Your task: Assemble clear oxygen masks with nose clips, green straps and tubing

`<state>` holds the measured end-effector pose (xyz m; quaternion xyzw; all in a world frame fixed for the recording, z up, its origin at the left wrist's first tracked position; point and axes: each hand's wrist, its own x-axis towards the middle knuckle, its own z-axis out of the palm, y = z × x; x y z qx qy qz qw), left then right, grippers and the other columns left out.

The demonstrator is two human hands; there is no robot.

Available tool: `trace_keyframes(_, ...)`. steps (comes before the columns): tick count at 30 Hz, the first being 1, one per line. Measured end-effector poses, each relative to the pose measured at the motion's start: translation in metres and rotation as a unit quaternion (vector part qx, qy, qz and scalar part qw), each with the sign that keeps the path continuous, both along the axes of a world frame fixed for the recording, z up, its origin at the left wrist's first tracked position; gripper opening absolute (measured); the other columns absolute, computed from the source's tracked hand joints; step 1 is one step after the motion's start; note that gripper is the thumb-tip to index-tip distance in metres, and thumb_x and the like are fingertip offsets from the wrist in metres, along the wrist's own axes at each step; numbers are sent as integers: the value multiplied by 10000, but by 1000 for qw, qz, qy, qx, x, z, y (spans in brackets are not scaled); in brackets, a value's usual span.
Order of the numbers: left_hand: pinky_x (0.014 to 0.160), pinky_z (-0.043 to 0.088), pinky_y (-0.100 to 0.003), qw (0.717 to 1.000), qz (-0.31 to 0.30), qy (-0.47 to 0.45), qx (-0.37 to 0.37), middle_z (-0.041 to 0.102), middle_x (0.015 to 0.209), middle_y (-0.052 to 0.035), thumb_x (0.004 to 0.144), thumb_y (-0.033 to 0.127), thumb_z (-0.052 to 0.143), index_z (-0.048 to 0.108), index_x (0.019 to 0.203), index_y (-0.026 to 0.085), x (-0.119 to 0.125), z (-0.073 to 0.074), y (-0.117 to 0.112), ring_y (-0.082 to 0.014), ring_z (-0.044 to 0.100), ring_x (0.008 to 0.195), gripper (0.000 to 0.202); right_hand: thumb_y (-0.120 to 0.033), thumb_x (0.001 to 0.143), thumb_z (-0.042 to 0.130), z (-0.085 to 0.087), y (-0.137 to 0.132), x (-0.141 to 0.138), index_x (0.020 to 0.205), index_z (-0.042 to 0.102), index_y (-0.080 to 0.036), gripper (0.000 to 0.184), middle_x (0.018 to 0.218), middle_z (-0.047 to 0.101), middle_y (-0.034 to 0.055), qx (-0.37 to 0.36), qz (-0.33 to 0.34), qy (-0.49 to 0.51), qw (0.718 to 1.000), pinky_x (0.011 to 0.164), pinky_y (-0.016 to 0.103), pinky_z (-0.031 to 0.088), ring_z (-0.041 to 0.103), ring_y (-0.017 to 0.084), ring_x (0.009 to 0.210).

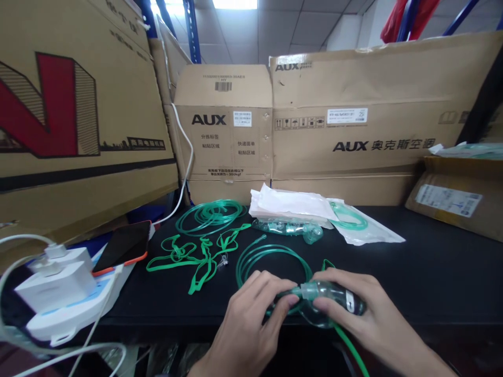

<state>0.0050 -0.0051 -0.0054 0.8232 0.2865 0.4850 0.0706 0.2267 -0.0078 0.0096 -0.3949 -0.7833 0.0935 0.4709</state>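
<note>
My left hand (251, 319) pinches the end of a coiled clear green tube (288, 252) between thumb and fingers. Clasped in my right hand (371, 309) is a clear plastic oxygen mask (330, 292), its pale green connector (309, 291) facing left. The tube end and connector meet or nearly meet; whether they are joined I cannot tell. From the mask a green elastic strap (349, 348) hangs over the table's front edge. Loose green straps (204, 262) lie to the left, with a small metal clip (223, 260) beside them.
Behind my hands lie another tubing coil (212, 215), white packets (293, 203), a bagged clear green part (288, 228) and bagged tubing (353, 217). A phone (123, 245) and a power strip with chargers (58, 285) stand left. Cardboard boxes (231, 152) wall the back of the black table (432, 283).
</note>
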Motion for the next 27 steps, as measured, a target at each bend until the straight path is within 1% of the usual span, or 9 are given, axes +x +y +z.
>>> trace_keyframes(2,790,500,-299,1000,10,8,17,694,938,-20,1016,80,563,633,1123,213,0,-1,1,-180,632,833,184,-506,941,669,6,3,-3,907,800,-252,287,845,815,18,-35,18,1,999,568,229,605,774,210,707)
trace_keyframes(4,793,492,-303,999,19,24,37,698,946,-23,1018,57,544,618,1139,205,0,-2,1,-183,634,839,204,-492,955,646,9,4,-5,875,810,-246,307,827,816,15,-60,27,5,998,542,221,594,766,200,671)
trace_keyframes(9,788,455,-339,994,32,54,84,713,933,-26,1008,10,512,594,1129,181,1,-6,2,-186,613,785,225,-505,941,662,7,3,-6,864,807,-234,316,805,815,-1,-78,15,14,997,603,215,590,755,179,654)
trace_keyframes(12,768,437,-346,995,33,52,83,716,921,-24,988,-19,503,599,1095,181,1,-5,1,-186,603,764,247,-506,932,682,4,2,-5,865,803,-242,298,790,810,-16,-74,22,4,997,639,216,589,751,171,651)
trace_keyframes(17,711,434,-339,997,25,33,62,712,884,-34,968,-14,512,630,1041,183,1,-3,-1,-190,590,740,242,-490,941,688,-1,3,-3,925,808,-249,270,883,823,8,-59,37,-10,998,643,225,590,772,194,740)
trace_keyframes(21,698,436,-342,998,30,28,48,715,872,-41,969,2,513,643,1001,182,1,-4,-1,-192,588,727,224,-501,941,691,-2,4,-1,961,798,-243,280,935,815,24,-69,50,-21,996,649,248,584,765,210,785)
trace_keyframes(27,688,441,-332,998,34,28,52,701,832,-37,968,13,509,639,972,186,1,-3,-1,-189,584,701,216,-445,954,697,-1,5,-2,969,768,-231,225,817,752,-7,-89,74,-24,993,653,243,534,697,169,702)
